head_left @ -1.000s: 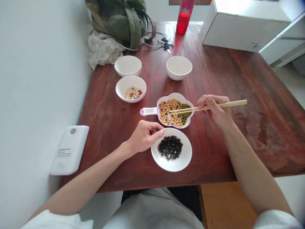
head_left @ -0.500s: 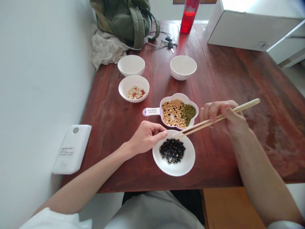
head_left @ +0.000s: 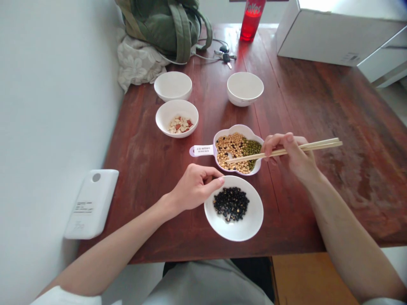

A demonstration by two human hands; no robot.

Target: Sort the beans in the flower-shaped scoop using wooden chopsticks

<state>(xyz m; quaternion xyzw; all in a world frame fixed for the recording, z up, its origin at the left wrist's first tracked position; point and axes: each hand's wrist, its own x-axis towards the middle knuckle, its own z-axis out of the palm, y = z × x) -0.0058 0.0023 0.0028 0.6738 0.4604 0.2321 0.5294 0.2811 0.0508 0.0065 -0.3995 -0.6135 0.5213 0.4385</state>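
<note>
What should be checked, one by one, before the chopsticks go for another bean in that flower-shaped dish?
1. Chopsticks gripped in the right hand: ok.
2. Tips over the flower-shaped dish, above the yellow beans: ok.
3. Tips free of any bean: cannot tell, too small to see.
4. Left hand steadying the rim of the white dish of black beans: ok, fingers touch its rim.
5. Black beans left among the yellow ones: ok, a few dark ones show near the dish's far left edge.
6. Way between the two dishes open: ok, they sit side by side on the wooden table.
</note>
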